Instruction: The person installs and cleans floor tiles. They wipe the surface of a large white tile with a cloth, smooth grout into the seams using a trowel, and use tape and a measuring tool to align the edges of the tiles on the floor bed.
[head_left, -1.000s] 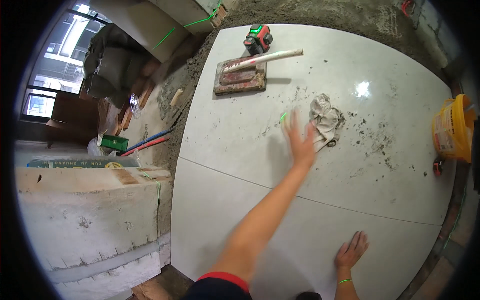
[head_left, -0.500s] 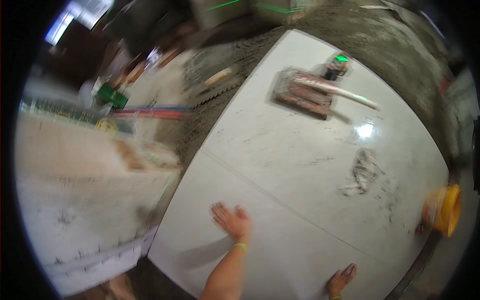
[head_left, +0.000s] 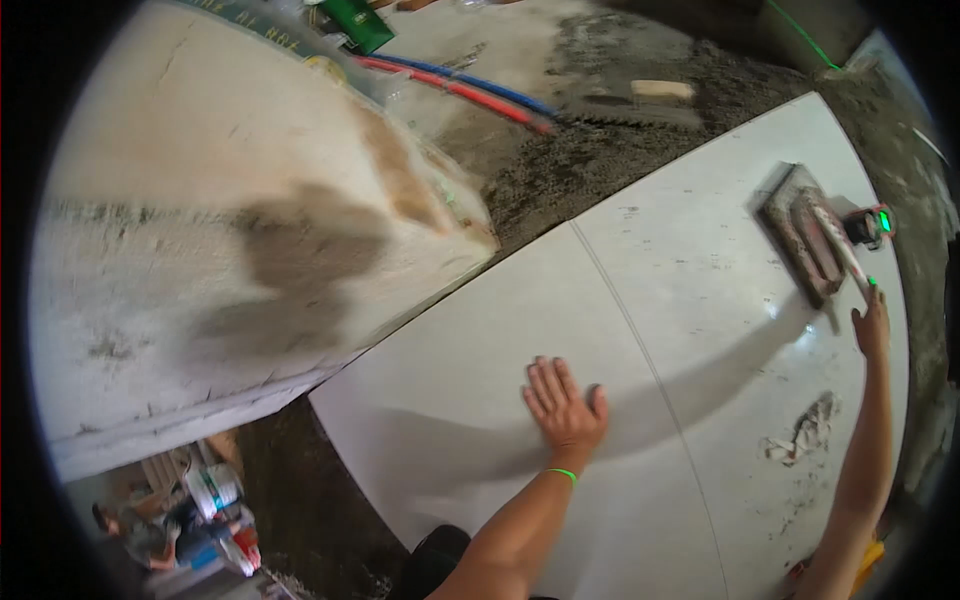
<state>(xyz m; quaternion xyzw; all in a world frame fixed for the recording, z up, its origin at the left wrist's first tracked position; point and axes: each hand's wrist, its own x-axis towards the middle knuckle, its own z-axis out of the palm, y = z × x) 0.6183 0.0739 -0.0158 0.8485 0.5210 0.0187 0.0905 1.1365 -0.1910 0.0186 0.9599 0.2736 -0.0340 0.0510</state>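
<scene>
My left hand point(head_left: 565, 405) lies flat on a large pale tile point(head_left: 510, 300), its fingers spread and a green band on the wrist. Farther right, my right hand point(head_left: 872, 325) reaches out with extended fingers at the near end of a white stick-like handle point(head_left: 843, 245). Thumb and fingers are apart there; whether the fingertips touch the handle is hard to tell. That handle lies across a dirty, reddish-brown float point(head_left: 800, 230). Beside it stands a small black device point(head_left: 868, 227) with a bright green light on it.
A crumpled whitish rag point(head_left: 805, 435) lies on the speckled right half. Wet mortar point(head_left: 560, 160) borders the far edge. A pale wall block point(head_left: 250, 250) stands left; red and blue pipes point(head_left: 465, 90) run behind it. Lower left, a person point(head_left: 150, 535) is near a white bucket point(head_left: 212, 490).
My right hand has moved from the near edge far forward to the white handle. My left hand stays flat on the tile. The view has turned, showing more of the left side.
</scene>
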